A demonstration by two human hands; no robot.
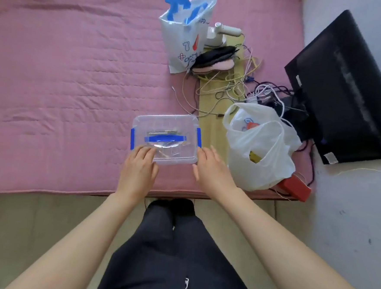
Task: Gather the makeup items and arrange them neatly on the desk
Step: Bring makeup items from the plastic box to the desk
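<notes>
Head view: left hand (138, 163) rests flat-fingered on the clear box (165, 138) lid; right hand (210, 168), fingers straight, touches its side, on the pink bed (65, 79).

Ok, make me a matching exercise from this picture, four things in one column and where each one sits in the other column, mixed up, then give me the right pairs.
Things
1. clear plastic storage box with blue latches
2. white plastic carrier bag
3. black flat monitor
4. tall white paper bag with blue handles

Places
A. lying on the grey floor at far right
B. standing at the far side of the pink mat
C. on the pink mat between the left hand and right hand
D. just right of the box, near the red box

Pairs: 1-C, 2-D, 3-A, 4-B
</notes>
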